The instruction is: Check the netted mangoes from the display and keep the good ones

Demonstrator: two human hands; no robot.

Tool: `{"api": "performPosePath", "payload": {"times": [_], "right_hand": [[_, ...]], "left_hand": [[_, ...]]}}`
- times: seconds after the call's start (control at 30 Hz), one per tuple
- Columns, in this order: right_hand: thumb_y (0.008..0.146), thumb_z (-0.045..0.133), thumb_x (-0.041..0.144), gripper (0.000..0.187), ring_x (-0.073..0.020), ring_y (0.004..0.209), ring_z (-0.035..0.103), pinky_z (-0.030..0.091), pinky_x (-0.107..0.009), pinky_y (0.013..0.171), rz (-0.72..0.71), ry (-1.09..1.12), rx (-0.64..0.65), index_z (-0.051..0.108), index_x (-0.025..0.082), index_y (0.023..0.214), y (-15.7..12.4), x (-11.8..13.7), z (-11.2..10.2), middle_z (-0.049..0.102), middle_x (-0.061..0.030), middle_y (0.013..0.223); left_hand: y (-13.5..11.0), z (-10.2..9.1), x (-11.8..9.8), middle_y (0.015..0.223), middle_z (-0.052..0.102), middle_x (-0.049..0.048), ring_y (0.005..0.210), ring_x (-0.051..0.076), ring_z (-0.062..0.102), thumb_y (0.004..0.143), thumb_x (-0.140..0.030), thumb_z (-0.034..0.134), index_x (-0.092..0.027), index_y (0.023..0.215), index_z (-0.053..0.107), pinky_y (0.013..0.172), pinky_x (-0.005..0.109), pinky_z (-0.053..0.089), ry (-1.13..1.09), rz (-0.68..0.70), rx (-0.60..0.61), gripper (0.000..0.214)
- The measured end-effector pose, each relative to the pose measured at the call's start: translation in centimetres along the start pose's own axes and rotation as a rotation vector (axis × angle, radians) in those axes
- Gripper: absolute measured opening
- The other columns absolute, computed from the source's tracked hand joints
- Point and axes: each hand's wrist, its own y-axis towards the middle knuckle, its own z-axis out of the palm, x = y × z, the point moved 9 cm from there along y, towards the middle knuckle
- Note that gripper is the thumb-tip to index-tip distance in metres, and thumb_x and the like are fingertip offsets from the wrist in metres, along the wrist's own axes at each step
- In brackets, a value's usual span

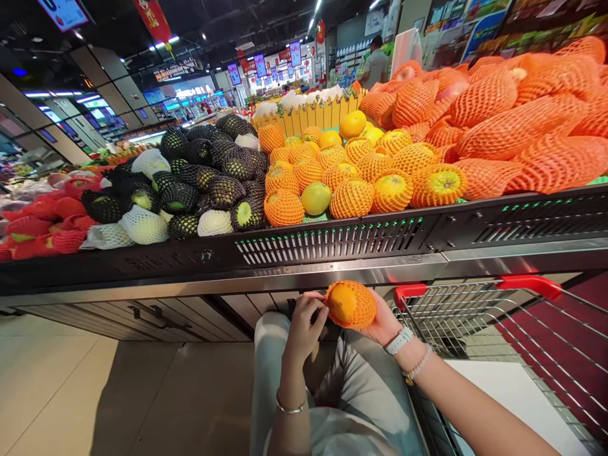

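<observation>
In my right hand (380,320) rests an orange (342,303) wrapped in an orange foam net (365,304), its bare end turned toward me. The fingers of my right hand curl round the far side and underneath, partly hidden by the fruit. My left hand (308,320) is at the fruit's left side, thumb and fingers pinched at the edge of the foam net. Both hands are above my lap, in front of the display stand. More netted oranges (351,198) are piled on the stand just beyond, with one unwrapped greenish-yellow fruit (316,198) among them.
A black slotted rail (332,244) and metal ledge (285,278) front the stand. Dark-netted fruit (228,193) lies left, large orange-netted fruit (522,133) right. A shopping cart (532,316) with red corners stands at my right. A person (375,63) is farther back.
</observation>
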Motion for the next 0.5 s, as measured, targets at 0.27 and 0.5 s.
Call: {"api": "performPosePath", "payload": {"times": [0.27,0.5], "right_hand": [[0.087,0.036,0.028,0.034,-0.0197,0.095,0.065,0.045,-0.043,0.099,0.046,0.020,-0.016,0.061,0.015,0.106,0.3,-1.6,-0.4,0.069,-0.0075,0.103],[0.089,0.034,0.037,0.035,-0.0209,0.091,0.066,0.046,-0.042,0.095,0.293,0.023,0.014,0.059,0.015,0.102,-0.2,-6.4,0.2,0.069,-0.0082,0.096]], "left_hand": [[-1.0,-1.5,-2.1,0.128,0.052,0.0117,0.123,0.027,0.043,0.083,-0.058,0.054,-0.022,0.108,0.065,0.110,0.039,0.026,-0.236,0.155,-0.369,0.045],[-0.1,0.9,-0.1,0.130,0.056,0.0141,0.126,0.030,0.044,0.078,-0.078,0.037,-0.017,0.120,0.065,0.110,0.034,0.026,-0.417,-0.054,-0.006,0.079]]}}
